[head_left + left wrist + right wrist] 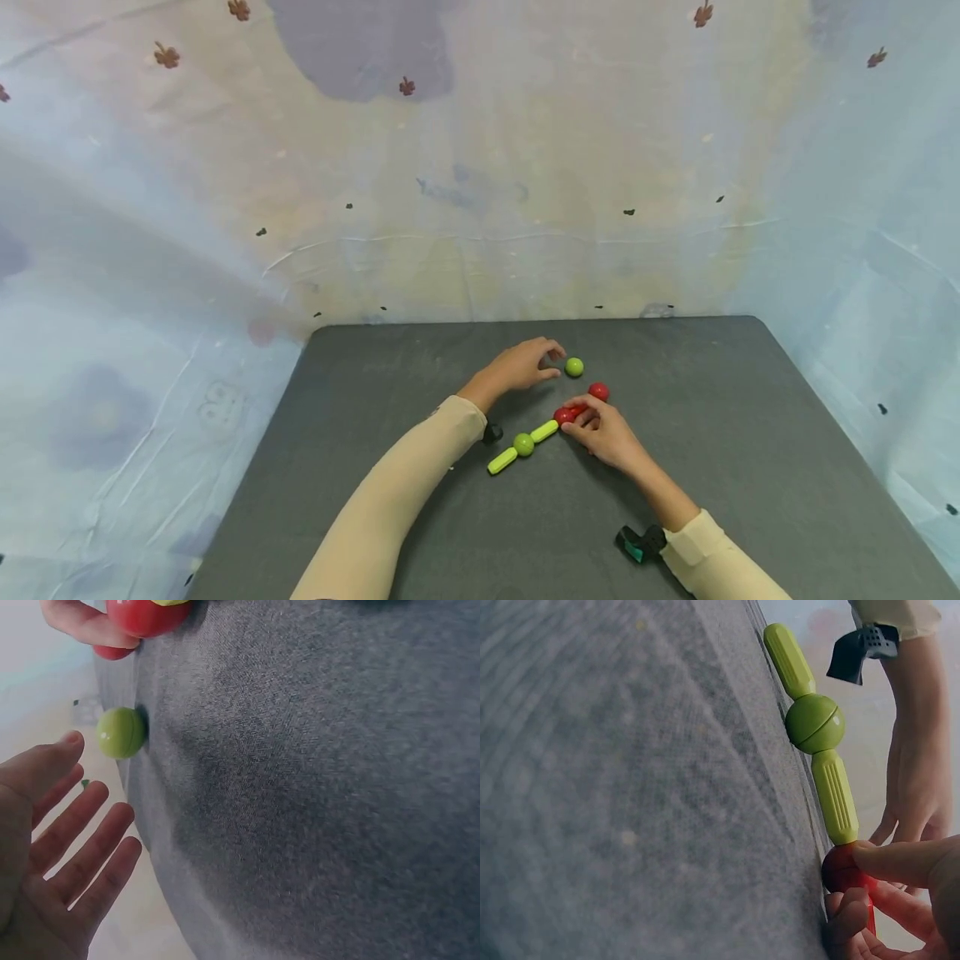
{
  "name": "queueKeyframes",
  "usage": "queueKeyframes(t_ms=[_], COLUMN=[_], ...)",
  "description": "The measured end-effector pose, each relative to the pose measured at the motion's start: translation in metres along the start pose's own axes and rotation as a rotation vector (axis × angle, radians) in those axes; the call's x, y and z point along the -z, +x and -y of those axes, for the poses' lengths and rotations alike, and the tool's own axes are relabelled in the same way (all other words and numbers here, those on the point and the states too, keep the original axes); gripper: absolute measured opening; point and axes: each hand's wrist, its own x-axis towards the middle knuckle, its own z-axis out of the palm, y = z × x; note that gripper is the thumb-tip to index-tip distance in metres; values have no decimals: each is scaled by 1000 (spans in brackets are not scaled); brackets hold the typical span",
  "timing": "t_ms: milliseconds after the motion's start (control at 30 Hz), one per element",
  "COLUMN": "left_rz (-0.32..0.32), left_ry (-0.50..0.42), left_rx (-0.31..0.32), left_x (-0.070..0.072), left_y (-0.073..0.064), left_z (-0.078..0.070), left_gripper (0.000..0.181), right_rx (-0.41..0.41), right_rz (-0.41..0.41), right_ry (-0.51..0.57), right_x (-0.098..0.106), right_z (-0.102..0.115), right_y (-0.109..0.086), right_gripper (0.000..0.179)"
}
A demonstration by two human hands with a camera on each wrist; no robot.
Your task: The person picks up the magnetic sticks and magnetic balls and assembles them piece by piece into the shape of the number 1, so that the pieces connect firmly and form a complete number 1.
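A chain of toy pieces lies slantwise on the dark table: a yellow-green ribbed rod (pixel 502 461), a green ball (pixel 523 444), a second yellow-green rod (pixel 544 431), then a red ball (pixel 844 868). Beyond that come a red piece, mostly covered by fingers, and another red ball (pixel 598 391). My right hand (pixel 611 437) pinches the nearer red ball between thumb and fingers. Above the table my left hand (pixel 525 365) is held with its fingers apart and nothing in it. Just past its fingertips sits a loose green ball (pixel 121 733), not touched.
The grey table top (pixel 360 500) ends at a back edge near the loose ball. Behind and on both sides hangs a pale patterned cloth (pixel 480 167). Dark camera straps (pixel 641 543) sit at the wrists.
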Motion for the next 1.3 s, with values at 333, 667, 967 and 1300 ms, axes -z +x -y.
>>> queueKeyframes(t_ms=[333,667,967,1300], left_rz=[57,45,9,0], left_ry=[80,106,141,102], left_rx=[33,40,59,71], left_x=[-7,-10,-19,-19], left_y=[13,23,30,23], left_z=[-5,-15,-11,-4], left_gripper=[46,45,28,30], right_rx=[-14,1,-4,15], right_rz=[23,20,24,-5], right_ry=[20,27,31,-16], right_x=[-1,-1,-3,1], right_z=[1,2,-1,-1], right_y=[1,2,2,2], right_gripper=[33,33,33,32])
